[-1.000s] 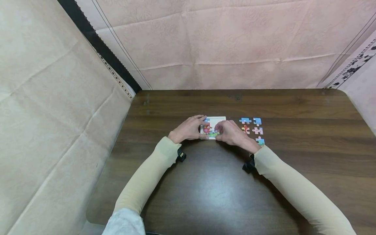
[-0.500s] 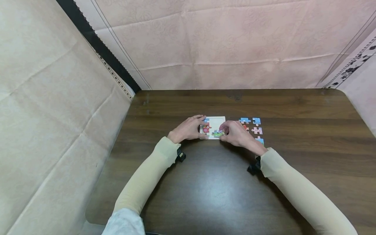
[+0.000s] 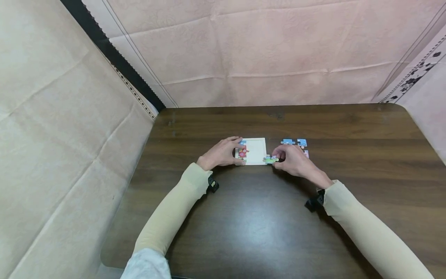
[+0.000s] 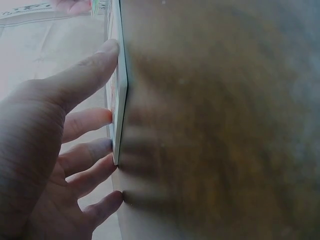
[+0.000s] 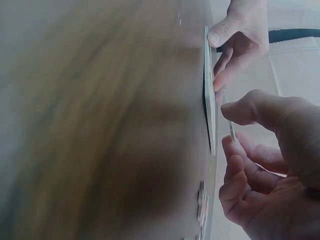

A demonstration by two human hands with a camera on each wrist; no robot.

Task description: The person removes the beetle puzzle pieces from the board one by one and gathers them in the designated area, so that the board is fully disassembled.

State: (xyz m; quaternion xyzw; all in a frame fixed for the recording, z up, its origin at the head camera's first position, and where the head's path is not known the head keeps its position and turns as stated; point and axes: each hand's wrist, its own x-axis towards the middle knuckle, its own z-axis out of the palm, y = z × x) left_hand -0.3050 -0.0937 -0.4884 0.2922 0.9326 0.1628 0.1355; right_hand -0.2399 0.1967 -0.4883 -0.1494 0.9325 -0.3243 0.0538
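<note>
A white puzzle tray (image 3: 256, 149) lies flat on the table, with a few joined pieces (image 3: 242, 151) in red and blue along its left side. My left hand (image 3: 221, 152) rests at that left end. In the left wrist view its thumb (image 4: 107, 52) touches the tray near its front edge, and the fingers are spread around the tray's end. Beyond the tray's lower right corner, my right hand (image 3: 294, 161) pinches a green and purple puzzle piece (image 3: 270, 159) between thumb and fingers. The right wrist view shows this piece edge-on, raised off the table.
Loose blue puzzle pieces (image 3: 287, 141) lie to the right of the tray, with a pink piece (image 3: 306, 153) partly behind my right hand. Other pieces there are hidden. The brown wooden table (image 3: 223, 224) meets pale cloth hangings (image 3: 278, 50) at its back and left.
My right hand has moved right, lifting the green and purple piece off the tray and past its right edge. My left hand has stayed on the tray.
</note>
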